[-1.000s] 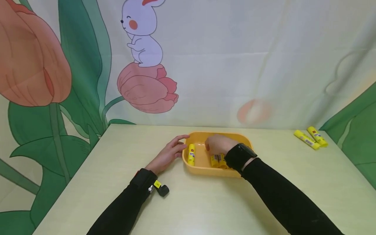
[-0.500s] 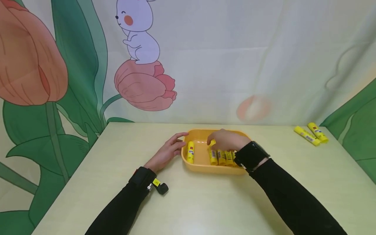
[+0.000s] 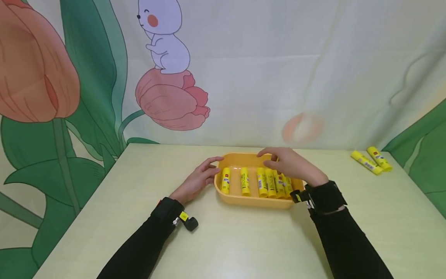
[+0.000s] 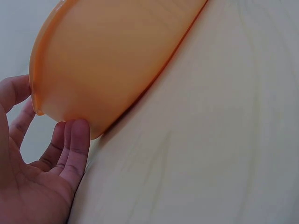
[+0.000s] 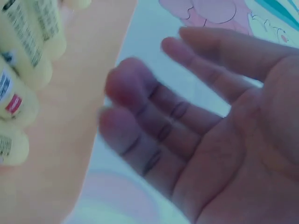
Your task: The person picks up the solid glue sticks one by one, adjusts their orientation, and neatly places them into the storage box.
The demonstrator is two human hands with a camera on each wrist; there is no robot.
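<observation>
Tubes (image 3: 245,181), six of them showing, lie in the tray (image 3: 251,201) on the table (image 3: 244,240): one just beside the left wall, one by itself a little farther in, and four side by side toward the right end. Two more, a loose pair (image 3: 366,162), rest on the table near its far right corner, well apart from the tray. The left hand (image 3: 198,180) is at the tray's left end, its fingers loosely bent and unclamped, some close together, with tips at the rim and outer wall. The right hand (image 3: 289,162) is over the far right part of the tray, thumb and forefinger apart, the other fingers slightly curled, nothing in its grasp; whether it touches the rim, I cannot tell. The step in hand seems to be setting out tubes in the tray, at a point between grasps, with the left hand probably there as a steady. Another tube would call for the right thumb and fingers to close on one body; within the four, that means a narrow pinch that spares the neighbours, while the loose pair would need a reach across to the right.
</observation>
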